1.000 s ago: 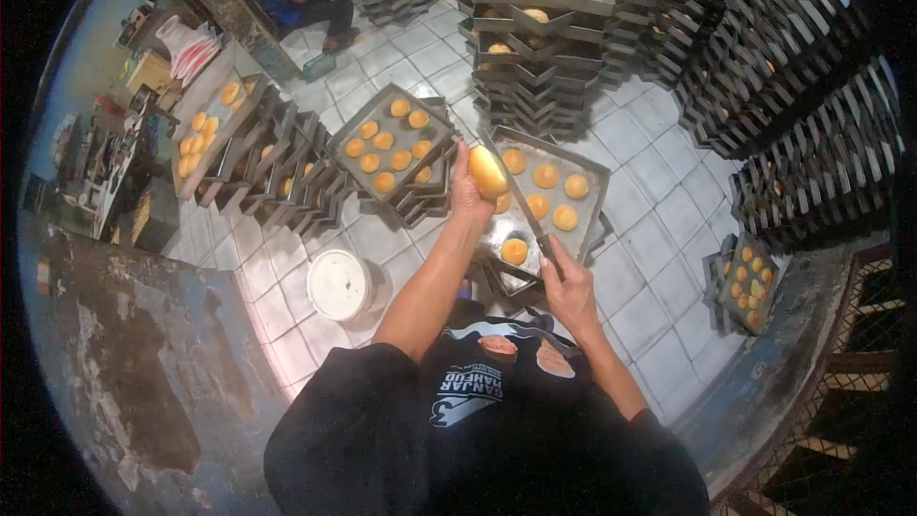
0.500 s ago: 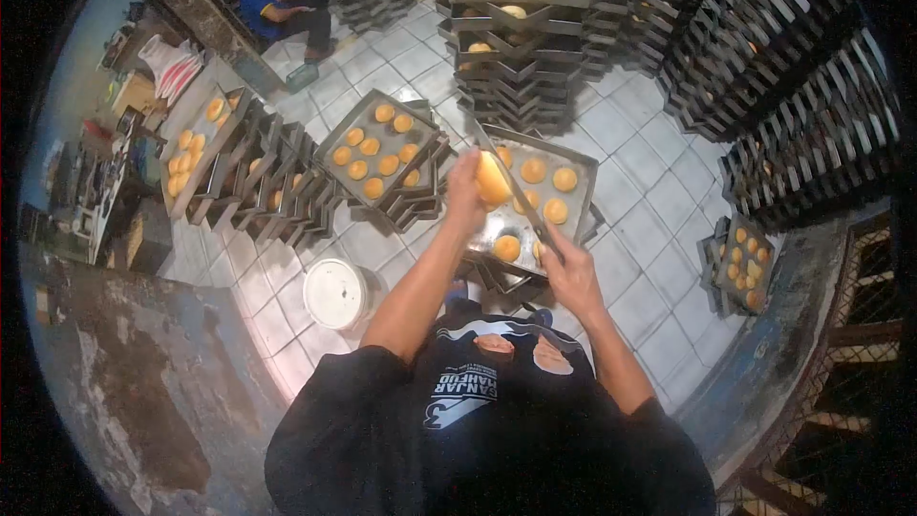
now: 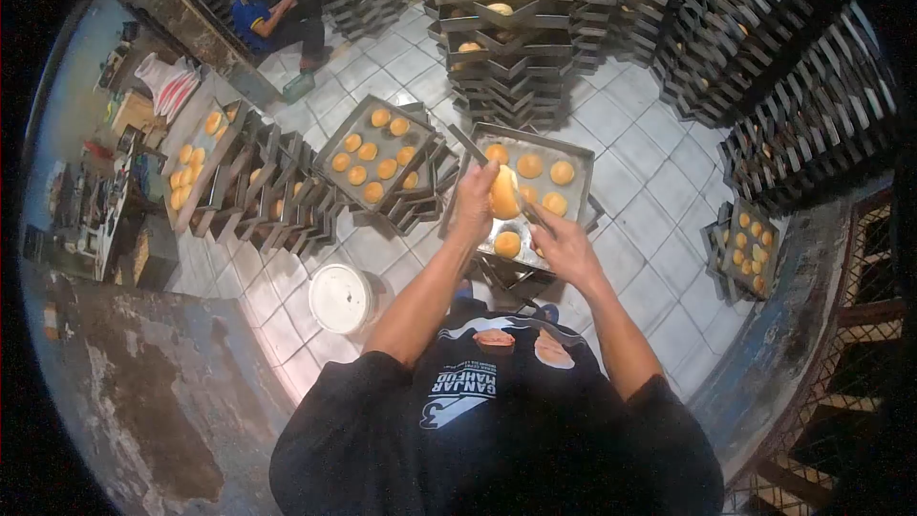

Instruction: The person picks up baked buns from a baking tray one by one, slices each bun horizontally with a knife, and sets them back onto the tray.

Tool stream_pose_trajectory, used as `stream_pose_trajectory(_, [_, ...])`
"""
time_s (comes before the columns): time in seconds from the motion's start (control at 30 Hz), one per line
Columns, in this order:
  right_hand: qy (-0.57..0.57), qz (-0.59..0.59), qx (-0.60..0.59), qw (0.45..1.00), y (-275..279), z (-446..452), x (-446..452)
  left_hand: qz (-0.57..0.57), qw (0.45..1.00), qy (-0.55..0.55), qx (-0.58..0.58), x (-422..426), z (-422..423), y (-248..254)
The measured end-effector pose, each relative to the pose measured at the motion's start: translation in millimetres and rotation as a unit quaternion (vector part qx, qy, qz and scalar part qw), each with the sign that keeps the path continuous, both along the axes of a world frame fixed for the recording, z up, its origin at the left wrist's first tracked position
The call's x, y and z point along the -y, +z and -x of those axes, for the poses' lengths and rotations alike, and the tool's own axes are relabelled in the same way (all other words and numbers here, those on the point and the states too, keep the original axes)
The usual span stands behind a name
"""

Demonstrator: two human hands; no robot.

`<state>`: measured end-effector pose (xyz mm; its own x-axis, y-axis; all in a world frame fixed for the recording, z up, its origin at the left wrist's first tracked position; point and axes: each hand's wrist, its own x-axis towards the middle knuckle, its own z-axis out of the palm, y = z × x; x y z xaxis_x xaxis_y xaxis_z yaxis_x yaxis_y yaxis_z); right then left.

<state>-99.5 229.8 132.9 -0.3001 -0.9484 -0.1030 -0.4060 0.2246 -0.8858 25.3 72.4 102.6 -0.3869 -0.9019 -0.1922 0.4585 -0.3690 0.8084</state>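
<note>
My left hand is closed around a golden bun, held above a metal baking tray. A long knife is gripped in my right hand. Its blade runs diagonally across at the bun, with the far end showing past my left fingers. How deep the blade sits in the bun is hidden. More round buns lie on the tray beneath my hands.
Left of my tray stands a stack of trays with buns. A tall tray stack rises ahead, and more racks of trays line the right. A white bucket is near my left arm. A person in blue sits at far left.
The bun has turned and moved slightly right and down, and the knife now crosses behind it at a changed angle. The seated person has raised their hands.
</note>
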Motion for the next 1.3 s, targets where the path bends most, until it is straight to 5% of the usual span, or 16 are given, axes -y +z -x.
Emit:
stream_pose_trajectory(0.1, [0.017,-0.039,0.01,0.999,41.6,-4.6,-1.3,-0.003,1.0,0.02,-0.022,12.5,-3.9,0.7])
stream_pose_trajectory(0.7, [0.025,-0.035,0.088,0.995,-10.4,0.3,-28.8,-0.013,0.997,0.077,-0.008,56.5,-28.7,-34.3])
stream_pose_trajectory(0.83, [0.001,0.015,0.081,0.997,-41.6,-19.7,-11.3,-0.081,0.994,0.067,-0.004,44.0,-20.6,-57.4])
stream_pose_trajectory(1.3, [0.003,-0.126,0.13,0.983,-98.6,-35.7,9.3,-0.233,0.963,0.131,0.034,61.7,-34.2,-119.9])
